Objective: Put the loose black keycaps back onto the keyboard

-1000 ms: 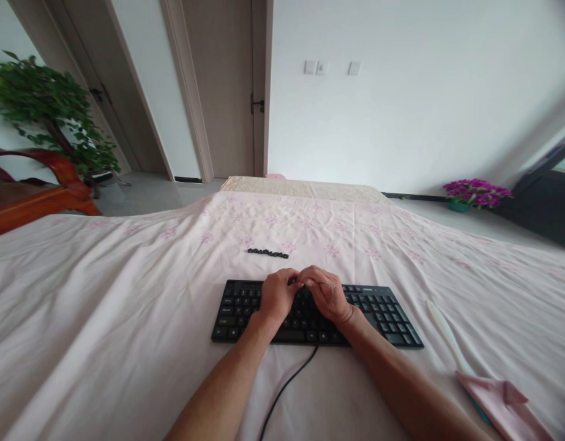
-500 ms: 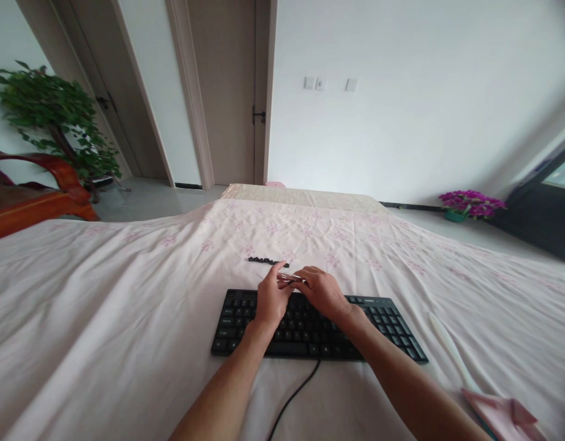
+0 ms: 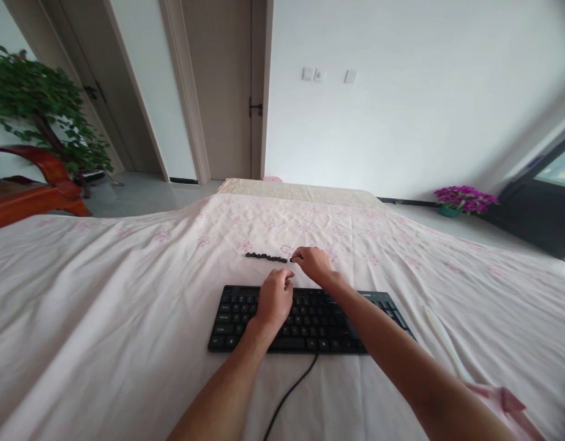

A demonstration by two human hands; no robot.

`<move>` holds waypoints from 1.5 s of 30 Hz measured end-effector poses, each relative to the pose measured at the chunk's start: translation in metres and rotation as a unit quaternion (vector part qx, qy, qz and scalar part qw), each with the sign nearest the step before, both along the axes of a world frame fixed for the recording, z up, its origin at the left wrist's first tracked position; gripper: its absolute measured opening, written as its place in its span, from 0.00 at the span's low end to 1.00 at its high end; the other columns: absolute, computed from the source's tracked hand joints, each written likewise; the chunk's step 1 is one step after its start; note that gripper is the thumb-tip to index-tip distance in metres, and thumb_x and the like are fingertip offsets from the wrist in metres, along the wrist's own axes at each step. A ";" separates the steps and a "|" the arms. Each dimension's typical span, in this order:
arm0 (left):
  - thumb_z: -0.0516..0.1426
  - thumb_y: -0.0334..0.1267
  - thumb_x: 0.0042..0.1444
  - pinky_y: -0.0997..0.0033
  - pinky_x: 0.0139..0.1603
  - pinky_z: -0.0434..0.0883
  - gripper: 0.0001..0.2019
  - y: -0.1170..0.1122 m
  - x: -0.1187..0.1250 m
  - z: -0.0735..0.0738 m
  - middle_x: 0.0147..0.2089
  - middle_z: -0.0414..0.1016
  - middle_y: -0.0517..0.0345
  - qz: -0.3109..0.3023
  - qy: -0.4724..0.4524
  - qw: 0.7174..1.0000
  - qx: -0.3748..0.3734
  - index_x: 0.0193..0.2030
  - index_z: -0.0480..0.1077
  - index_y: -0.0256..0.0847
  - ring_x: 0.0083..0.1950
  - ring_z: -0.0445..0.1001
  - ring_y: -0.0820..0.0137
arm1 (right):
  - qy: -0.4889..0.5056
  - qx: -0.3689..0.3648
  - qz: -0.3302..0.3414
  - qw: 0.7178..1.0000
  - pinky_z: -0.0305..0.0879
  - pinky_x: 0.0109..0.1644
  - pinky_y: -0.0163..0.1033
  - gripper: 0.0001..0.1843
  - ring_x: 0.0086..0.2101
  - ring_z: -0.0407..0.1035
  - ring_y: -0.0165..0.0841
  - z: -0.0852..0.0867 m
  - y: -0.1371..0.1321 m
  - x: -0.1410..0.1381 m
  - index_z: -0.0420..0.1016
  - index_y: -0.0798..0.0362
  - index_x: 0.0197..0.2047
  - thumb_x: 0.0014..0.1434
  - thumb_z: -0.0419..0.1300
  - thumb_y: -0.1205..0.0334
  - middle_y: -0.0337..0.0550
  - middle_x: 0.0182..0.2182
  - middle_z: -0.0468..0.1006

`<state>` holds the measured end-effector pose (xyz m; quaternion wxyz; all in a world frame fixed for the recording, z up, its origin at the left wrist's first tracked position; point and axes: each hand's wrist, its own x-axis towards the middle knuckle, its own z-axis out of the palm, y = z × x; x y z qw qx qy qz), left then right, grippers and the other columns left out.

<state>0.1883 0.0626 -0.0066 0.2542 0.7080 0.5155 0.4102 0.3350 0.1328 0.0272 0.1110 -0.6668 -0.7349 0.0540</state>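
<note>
A black keyboard (image 3: 305, 345) lies on the cloth, with my left hand (image 3: 275, 297) over its left half. That hand's fingers are loosely bent and slightly apart, and I see nothing between them. My right hand (image 3: 312, 262) reaches past the keyboard's back edge, fingertips pinched together at the cloth. At those fingertips is a small black keycap (image 3: 291, 260), just right of a row of black keycaps (image 3: 265, 256). A thin wire loop (image 3: 288, 248) shows beside the right fingers; its other end is hidden. My right forearm covers part of the number keys.
A pale, flower-patterned cloth (image 3: 126, 294) covers the surface. From the keyboard's front edge a black cable (image 3: 289, 392) runs toward me. To the right lie a long whitish strip (image 3: 445, 340) and a pink folded cloth (image 3: 497, 398).
My hands have parted. The right moved forward to the end of the keycap row; the left drew slightly back over the keyboard. The shiny thing between them is no longer seen there.
</note>
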 end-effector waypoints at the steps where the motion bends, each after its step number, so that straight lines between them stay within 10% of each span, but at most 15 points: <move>1: 0.52 0.24 0.53 0.68 0.48 0.70 0.12 0.000 0.000 0.000 0.41 0.74 0.53 -0.001 0.011 1.000 0.004 0.40 0.72 0.38 0.41 0.74 0.70 | -0.001 -0.002 0.001 1.000 0.58 0.35 0.34 0.11 0.39 0.72 0.35 -0.002 0.002 -0.001 0.79 0.48 0.40 0.59 0.57 0.57 0.42 0.37 0.80; 17: 0.52 0.23 0.54 0.69 0.49 0.69 0.12 -0.001 0.000 0.004 0.39 0.74 0.53 -0.006 0.038 0.999 0.013 0.37 0.74 0.38 0.42 0.74 0.70 | 0.037 -0.002 0.015 0.999 0.58 0.36 0.34 0.11 0.38 0.71 0.35 -0.009 0.004 0.000 0.78 0.49 0.41 0.57 0.59 0.55 0.42 0.36 0.80; 29: 0.54 0.28 0.55 0.72 0.46 0.69 0.10 -0.005 -0.002 0.007 0.41 0.75 0.55 -0.034 0.086 0.996 -0.002 0.40 0.75 0.40 0.40 0.73 0.71 | 0.243 0.061 0.024 0.968 0.60 0.38 0.35 0.32 0.30 0.69 0.31 0.053 -0.052 0.036 0.75 0.53 0.29 0.66 0.39 0.43 0.42 0.27 0.78; 38: 0.55 0.30 0.55 0.66 0.53 0.66 0.10 -0.011 0.005 0.019 0.40 0.78 0.56 -0.074 0.155 0.985 -0.005 0.39 0.76 0.43 0.45 0.74 0.67 | 0.466 -0.053 0.032 0.882 0.60 0.22 0.30 0.12 0.25 0.68 0.28 0.038 -0.088 0.053 0.70 0.54 0.34 0.51 0.63 0.55 0.42 0.28 0.78; 45: 0.56 0.30 0.54 0.67 0.53 0.66 0.10 -0.007 0.016 0.022 0.41 0.80 0.57 -0.086 0.134 0.987 -0.024 0.39 0.77 0.45 0.44 0.75 0.68 | 0.408 -0.025 0.032 0.912 0.57 0.21 0.30 0.13 0.23 0.67 0.27 0.038 -0.097 0.050 0.76 0.54 0.35 0.55 0.59 0.52 0.39 0.23 0.75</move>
